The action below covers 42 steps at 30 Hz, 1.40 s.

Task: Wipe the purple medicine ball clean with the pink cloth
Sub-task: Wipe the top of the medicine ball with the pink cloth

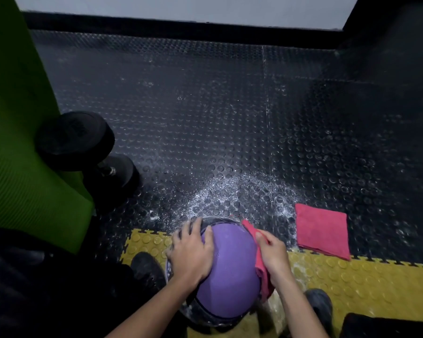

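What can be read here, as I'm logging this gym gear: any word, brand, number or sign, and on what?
None can be read.
The dumbbell: faint marks on its end face, too blurred to read.
The purple medicine ball: no print on the side that shows.
The pink cloth and the folded cloth on the floor: no label in view.

The purple medicine ball (230, 267) rests on the floor (205, 118), the bunched pink cloth (260, 272) against its right side.
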{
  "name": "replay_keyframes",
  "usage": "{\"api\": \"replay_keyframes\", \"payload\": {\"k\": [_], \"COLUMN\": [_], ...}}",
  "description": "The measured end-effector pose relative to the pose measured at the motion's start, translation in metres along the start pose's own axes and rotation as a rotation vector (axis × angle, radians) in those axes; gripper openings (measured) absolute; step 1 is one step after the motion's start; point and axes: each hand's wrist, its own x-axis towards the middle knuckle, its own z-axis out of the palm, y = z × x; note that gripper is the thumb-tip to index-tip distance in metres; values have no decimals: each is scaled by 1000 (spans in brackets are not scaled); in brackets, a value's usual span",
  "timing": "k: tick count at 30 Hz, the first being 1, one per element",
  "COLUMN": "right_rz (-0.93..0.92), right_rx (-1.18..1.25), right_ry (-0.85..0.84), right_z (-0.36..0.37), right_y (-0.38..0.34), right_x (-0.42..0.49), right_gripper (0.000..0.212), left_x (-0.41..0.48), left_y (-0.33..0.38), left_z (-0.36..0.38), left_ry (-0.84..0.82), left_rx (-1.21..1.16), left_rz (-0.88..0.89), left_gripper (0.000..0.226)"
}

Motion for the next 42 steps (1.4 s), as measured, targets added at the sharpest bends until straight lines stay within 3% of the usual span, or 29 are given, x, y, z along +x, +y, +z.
{"api": "replay_keyframes", "payload": {"k": [3,5,8,10,13,15,17,20,22,24,27,29,31,35,37,40,42], "right_rz": [-6,-214,-476,-364,-1,97,8,-349,-500,-387,-62,-32,-191,-723,-651,-247,-169], "right_rx": [-220,-404,-431,-316,-39,20,-155,-432,-488,-369,-90,-126,-298,-471,-394,-131,-147], "right_ry": [88,112,57,78,65,93,141,84,43,53,75,118,167,174,125,89,136], "right_z": [3,14,24,18,1,-3,3,20,29,23,3,0,11,32,25,3,0], "right_y": [-2,-15,-25,-16,0,6,0,-27,-30,-22,-3,4,0,-9,-6,5,8], "right_x": [-8,-26,-41,-27,-6,-5,-12,-37,-42,-30,-9,-10,-26,-56,-41,-10,-9], "right_gripper": [21,27,27,26,23,21,23,27,27,26,25,26,26,29,27,23,24], "left_x": [2,3,3,3,3,2,2,5,6,6,4,3,5,7,7,7,6], "left_y": [5,5,2,1,4,6,7,2,-1,-3,-1,3,5,0,-2,1,5], "left_z": [2,2,1,0,0,2,2,0,-2,-4,-3,-3,-3,-1,-2,-1,0], "left_ry": [-14,-21,-13,-15,-28,-38,-37,-28,-20,-21,-23,-22,-27,-10,-9,-16,-15], "left_rx": [37,40,42,36,38,43,44,25,2,-32,-53,-44,-36,-60,-78,-51,-31], "left_rz": [48,61,52,47,55,60,63,44,32,24,38,54,42,30,24,37,49], "left_gripper": [51,50,50,50,50,50,50,48,46,44,45,49,45,46,54,46,44]}}
